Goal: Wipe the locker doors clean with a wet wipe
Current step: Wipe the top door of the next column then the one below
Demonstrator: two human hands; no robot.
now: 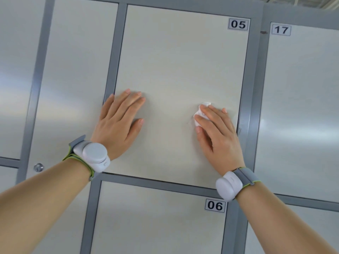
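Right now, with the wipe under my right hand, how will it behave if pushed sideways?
The wipe looks crumpled, so it is probably floppy and light. Pressed by the right hand against the smooth door, it likely glides but may bunch up.

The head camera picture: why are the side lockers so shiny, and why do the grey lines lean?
In the head view, light glares in pale bands off the glossy grey side locker doors, while the matte cream door numbered 05 stays evenly lit; the wide-angle lens makes the grey frame bars lean and splay; edges look slightly soft.
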